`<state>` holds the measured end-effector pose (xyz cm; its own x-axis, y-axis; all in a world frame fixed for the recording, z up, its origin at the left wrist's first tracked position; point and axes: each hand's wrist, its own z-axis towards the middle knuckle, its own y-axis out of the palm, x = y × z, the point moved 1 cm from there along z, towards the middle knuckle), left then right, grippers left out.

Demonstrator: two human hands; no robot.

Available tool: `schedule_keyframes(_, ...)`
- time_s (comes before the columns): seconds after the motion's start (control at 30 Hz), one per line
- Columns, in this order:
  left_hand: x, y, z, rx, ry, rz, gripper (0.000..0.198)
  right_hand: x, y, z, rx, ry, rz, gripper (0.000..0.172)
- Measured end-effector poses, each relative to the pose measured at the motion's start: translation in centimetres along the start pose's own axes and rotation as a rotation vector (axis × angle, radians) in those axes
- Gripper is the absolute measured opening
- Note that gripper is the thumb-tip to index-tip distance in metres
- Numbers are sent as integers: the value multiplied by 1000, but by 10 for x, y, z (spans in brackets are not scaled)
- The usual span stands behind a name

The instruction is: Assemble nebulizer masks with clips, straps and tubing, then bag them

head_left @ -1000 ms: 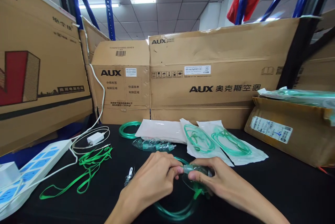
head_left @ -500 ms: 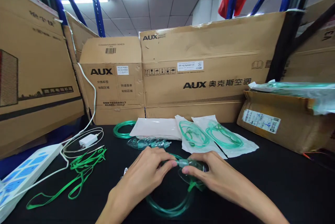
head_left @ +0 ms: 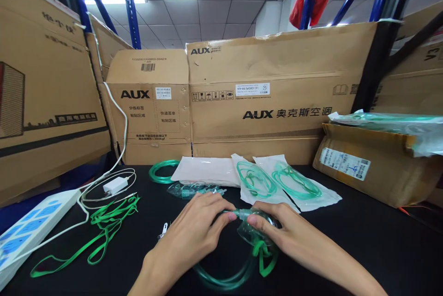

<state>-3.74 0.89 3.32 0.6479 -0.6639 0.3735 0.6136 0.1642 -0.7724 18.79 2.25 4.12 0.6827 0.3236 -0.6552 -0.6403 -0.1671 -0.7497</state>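
My right hand (head_left: 289, 231) is closed around a clear oxygen mask (head_left: 246, 233), gripping it by its pale connector (head_left: 243, 214). A green elastic strap (head_left: 266, 261) hangs from the mask under that hand. My left hand (head_left: 197, 229) pinches the end of the green tubing (head_left: 224, 283) against the connector's left side. The fingers partly hide this joint, so I cannot tell how far the tube sits on it. Below the hands the tubing bends in a loop on the black table. Past my left fingers lies a clear bag with green parts (head_left: 194, 190).
Two white pouches with coiled tubing (head_left: 258, 183) lie at the back, near a white packet (head_left: 206, 170) and a green tubing coil (head_left: 162, 171). Green straps (head_left: 110, 222) and a power strip (head_left: 34, 227) are left. A cardboard box (head_left: 367, 162) stands right.
Both hands keep their grip, with the mask and connector shifted slightly right. The green strap now hangs lower and shows more below my right hand.
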Motion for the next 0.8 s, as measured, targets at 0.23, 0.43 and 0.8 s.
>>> schedule_keyframes(0.23, 2, -2, 4, -12, 19, -40, 18, 2, 6, -3, -46, 44, 46, 68)
schedule_keyframes(0.43, 0, -3, 0, -21, 32, -21, 14, 2, 0, -1, -16, 31, 20, 67)
schedule_keyframes(0.8, 1, 7, 2, 56, 55, 16, 19, -8, -1, 1, 13, -101, -68, 44)
